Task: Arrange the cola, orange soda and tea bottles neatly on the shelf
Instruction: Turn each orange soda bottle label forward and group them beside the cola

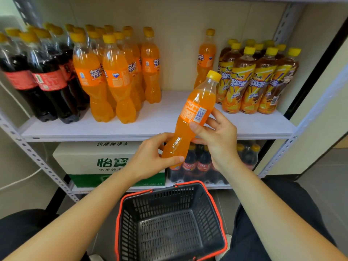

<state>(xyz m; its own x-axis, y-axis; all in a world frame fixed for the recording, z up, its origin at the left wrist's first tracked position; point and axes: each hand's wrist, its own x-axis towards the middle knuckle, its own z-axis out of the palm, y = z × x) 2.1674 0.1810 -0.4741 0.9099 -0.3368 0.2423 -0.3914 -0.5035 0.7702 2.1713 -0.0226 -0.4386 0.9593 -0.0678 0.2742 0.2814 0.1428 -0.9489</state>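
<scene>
A: We get bright, soft light; white glints streak the clear plastic orange soda bottles (116, 72), and shadows are faint.
B: At nine o'clock we find the dark cola bottles (43, 78) blurred, and the grey perforated metal uprights (37, 159) bow at the edges.

— What reads up and left of the right grip (216, 137)?
— "FANTA" on the front orange bottle (115, 75), "芬达" on its neighbour (95, 74). "芬达" again on the lone bottle (201, 57) above the grip.
— Up to its right?
— "冰红茶" on the tea bottles (237, 82).
— Lower down?
— Left of the left grip (150, 157), a carton (112, 162) says "怡寶" and "饮用纯净水". Between the grips, cola bottles (189, 166) carry Coca-Cola script.
— The held orange soda bottle (188, 110)?
— A barcode. The print is unreadable.
</scene>
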